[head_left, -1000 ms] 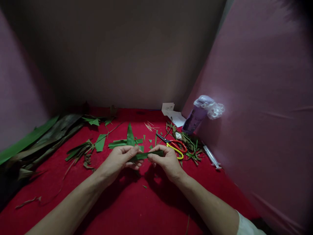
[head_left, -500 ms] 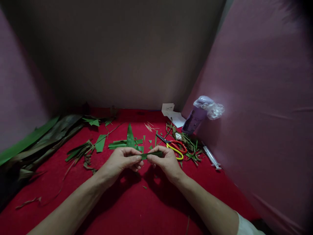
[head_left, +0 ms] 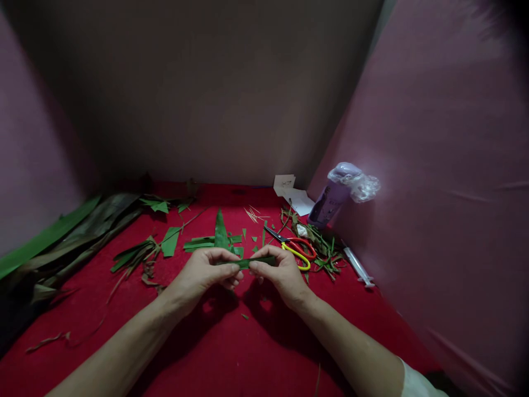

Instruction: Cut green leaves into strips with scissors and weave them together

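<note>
A narrow green leaf strip (head_left: 244, 264) stretches level between my two hands, just above the red cloth. My left hand (head_left: 206, 271) pinches its left part between thumb and fingers. At the other end, my right hand (head_left: 280, 270) grips it the same way, with the strip's tip showing over the fingers. Just beyond the hands lie cut leaf pieces (head_left: 200, 242) and a pointed leaf piece (head_left: 220, 230). Scissors (head_left: 295, 248) with red and yellow handles rest beside my right hand, blades pointing to the far left.
Toothpicks (head_left: 253, 214) lie behind the leaf pieces. To the right are dried scraps (head_left: 326, 251), a syringe (head_left: 357, 267), white paper (head_left: 298, 202) and a purple bottle (head_left: 330, 201) with plastic wrap on top. Long leaves (head_left: 78, 231) lie at left. Walls stand on three sides.
</note>
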`<state>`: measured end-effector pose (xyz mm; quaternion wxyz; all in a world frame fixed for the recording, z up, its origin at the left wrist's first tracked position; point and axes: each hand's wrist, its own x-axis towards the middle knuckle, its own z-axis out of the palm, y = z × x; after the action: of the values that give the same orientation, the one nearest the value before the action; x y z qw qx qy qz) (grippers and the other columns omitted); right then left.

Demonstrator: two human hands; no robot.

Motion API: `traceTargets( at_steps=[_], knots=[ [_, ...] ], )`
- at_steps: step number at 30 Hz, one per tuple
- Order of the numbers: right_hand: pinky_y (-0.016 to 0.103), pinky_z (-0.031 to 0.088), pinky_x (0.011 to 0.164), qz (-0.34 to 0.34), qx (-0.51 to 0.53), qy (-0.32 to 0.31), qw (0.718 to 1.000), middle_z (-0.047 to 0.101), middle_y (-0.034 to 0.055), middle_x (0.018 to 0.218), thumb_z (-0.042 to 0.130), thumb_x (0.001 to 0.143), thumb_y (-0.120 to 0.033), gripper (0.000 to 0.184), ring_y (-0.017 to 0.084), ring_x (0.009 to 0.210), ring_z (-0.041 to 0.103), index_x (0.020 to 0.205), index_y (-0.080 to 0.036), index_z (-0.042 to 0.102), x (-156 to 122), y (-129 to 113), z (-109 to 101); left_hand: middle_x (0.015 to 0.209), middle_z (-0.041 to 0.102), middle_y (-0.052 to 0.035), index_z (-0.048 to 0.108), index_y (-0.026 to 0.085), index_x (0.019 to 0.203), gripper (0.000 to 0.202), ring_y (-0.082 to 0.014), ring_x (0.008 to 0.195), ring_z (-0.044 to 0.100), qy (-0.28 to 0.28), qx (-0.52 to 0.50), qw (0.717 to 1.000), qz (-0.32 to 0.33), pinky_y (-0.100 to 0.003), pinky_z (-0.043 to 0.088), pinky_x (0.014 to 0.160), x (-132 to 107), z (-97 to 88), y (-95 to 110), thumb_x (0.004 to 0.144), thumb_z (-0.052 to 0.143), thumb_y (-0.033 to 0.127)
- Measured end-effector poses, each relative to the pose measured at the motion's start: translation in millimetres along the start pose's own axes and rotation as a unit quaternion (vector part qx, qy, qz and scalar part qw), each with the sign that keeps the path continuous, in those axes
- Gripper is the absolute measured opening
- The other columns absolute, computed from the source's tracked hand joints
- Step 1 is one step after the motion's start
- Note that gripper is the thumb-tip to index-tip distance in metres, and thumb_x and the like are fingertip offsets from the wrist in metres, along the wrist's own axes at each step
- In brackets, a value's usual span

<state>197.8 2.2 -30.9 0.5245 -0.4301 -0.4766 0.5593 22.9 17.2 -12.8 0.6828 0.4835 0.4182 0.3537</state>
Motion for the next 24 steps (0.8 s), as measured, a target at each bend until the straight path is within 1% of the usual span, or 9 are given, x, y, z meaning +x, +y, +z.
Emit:
traceTargets(
  at_steps=[3,6,10,16,19,24],
  knots=[
    [0.022,0.037,0.047,0.0,-0.004,-0.007,1.0,0.062,-0.0028,0.055,0.066,0.063,-0.018,0.008,0.008,0.044,0.047,0.069,-0.017,0.061,-0.4,0.5,-0.6,0.062,0.069,-0.0027,0.063,0.014,0.074,0.011,-0.0106,0.052,0.059,0.008,-0.006,1.0,0.002,-0.024,0.048,0.057,-0.9,1.1,1.4,0.067,0.068,0.02],
    [0.022,0.038,0.048,-0.007,-0.013,-0.011,1.0,0.063,-0.0023,0.057,0.063,0.064,-0.015,0.008,0.008,0.045,0.048,0.071,-0.017,0.064,-0.2,1.8,-1.5,0.062,0.069,-0.0032,0.063,0.013,0.074,0.01,-0.0117,0.053,0.06,0.011,-0.006,1.0,0.007,-0.025,0.048,0.057,0.3,0.2,0.9,0.067,0.068,0.02],
    [0.022,0.039,0.049,-0.012,-0.013,-0.01,1.0,0.064,-0.0015,0.057,0.062,0.064,-0.014,0.012,0.009,0.046,0.049,0.074,-0.017,0.067,0.5,3.1,-1.9,0.065,0.07,-0.0044,0.064,0.013,0.08,0.016,-0.0123,0.055,0.061,-0.001,-0.007,1.0,0.001,-0.026,0.049,0.059,1.4,-2.0,-0.2,0.066,0.069,0.021],
    [0.023,0.039,0.048,-0.012,-0.004,0.006,1.0,0.064,-0.0015,0.055,0.062,0.062,-0.014,0.011,0.009,0.044,0.048,0.071,-0.018,0.067,0.3,0.7,-0.2,0.069,0.07,-0.0045,0.064,0.015,0.087,0.021,-0.0126,0.059,0.061,-0.009,-0.01,1.0,0.01,-0.026,0.049,0.062,0.0,-1.3,0.6,0.067,0.068,0.02],
    [0.023,0.038,0.048,-0.016,-0.006,0.014,1.0,0.064,-0.0017,0.055,0.062,0.062,-0.013,0.011,0.009,0.044,0.048,0.071,-0.018,0.067,0.5,0.6,-0.2,0.068,0.07,-0.0037,0.064,0.015,0.085,0.019,-0.0117,0.057,0.06,-0.006,0.0,1.0,0.023,-0.025,0.047,0.061,0.3,0.1,0.9,0.066,0.068,0.019],
    [0.022,0.039,0.048,-0.02,-0.003,0.015,1.0,0.064,-0.0019,0.055,0.062,0.062,-0.013,0.011,0.009,0.044,0.048,0.07,-0.018,0.067,0.9,2.0,-0.9,0.067,0.069,-0.0038,0.064,0.015,0.08,0.016,-0.0129,0.057,0.06,0.003,0.012,0.999,0.034,-0.026,0.047,0.06,0.3,2.6,0.8,0.066,0.068,0.024]
  ],
)
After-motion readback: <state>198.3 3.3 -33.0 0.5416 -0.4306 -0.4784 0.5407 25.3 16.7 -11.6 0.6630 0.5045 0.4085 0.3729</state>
